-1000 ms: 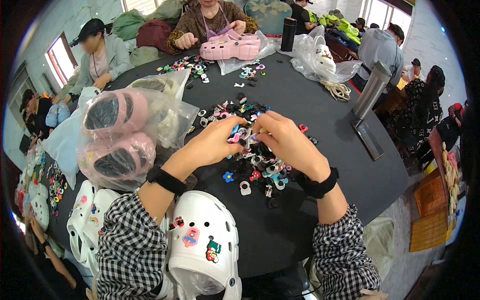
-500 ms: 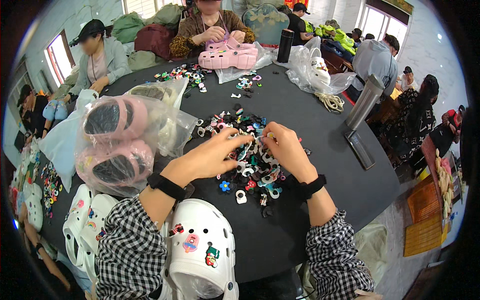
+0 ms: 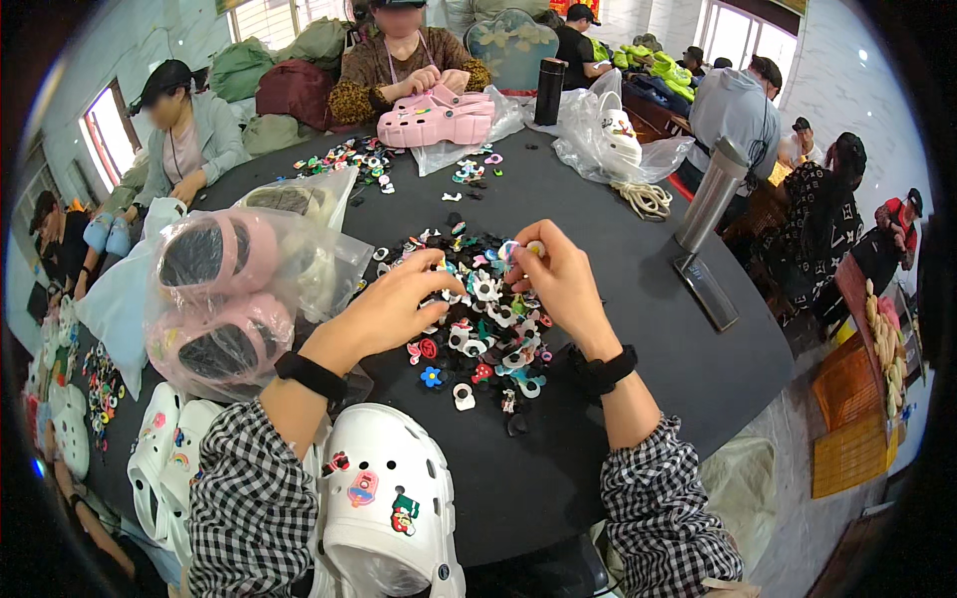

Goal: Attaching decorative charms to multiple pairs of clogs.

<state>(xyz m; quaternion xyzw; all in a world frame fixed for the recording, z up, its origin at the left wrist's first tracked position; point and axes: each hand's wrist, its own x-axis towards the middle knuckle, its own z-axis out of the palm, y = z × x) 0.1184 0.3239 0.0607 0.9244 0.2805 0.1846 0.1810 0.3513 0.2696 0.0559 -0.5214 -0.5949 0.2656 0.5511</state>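
Over the black table [image 3: 658, 409], the left hand [image 3: 391, 304] curves, thumb and fingers apart, beside a heap of small charms [image 3: 485, 289], mostly white and black, with red and blue bits; rightward, the right hand [image 3: 558, 284] pinches a tiny multicoloured charm [image 3: 509, 251] above it.

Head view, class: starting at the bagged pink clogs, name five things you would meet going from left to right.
Pink clogs → left hand → right hand → rope → flask.

A workshop, I'd say: shoe charms [image 3: 485, 289] heaped mid-frame on the bench [image 3: 543, 453], bulging sacks [image 3: 292, 92] upper left, workers [image 3: 733, 108] upper right.
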